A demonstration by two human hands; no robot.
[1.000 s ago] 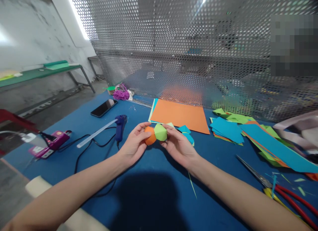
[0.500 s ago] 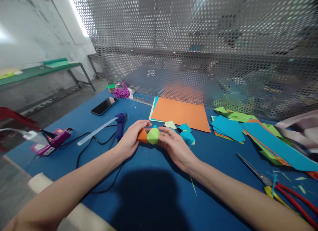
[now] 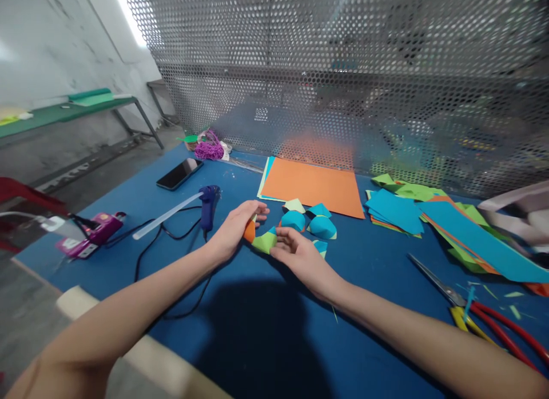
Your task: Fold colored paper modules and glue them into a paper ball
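Note:
My left hand is closed on an orange folded paper piece, its fingers partly covering it. My right hand pinches a light-green folded paper piece with a bit of blue at its top. The two pieces meet edge to edge between my hands; I cannot tell whether they are joined. Just beyond my right hand lie several folded paper pieces, among them a blue one and a pale-green one. A blue glue gun with a long glue stick rests left of my hands.
Orange sheets lie at the back. Blue paper squares and long strips are on the right, with scissors nearer. A phone, purple string and a purple power strip are left. A perforated metal panel stands behind.
The green piece has tilted and moved slightly lower, and more of the folded pieces behind my right hand now show. My left hand has turned a little around the orange piece.

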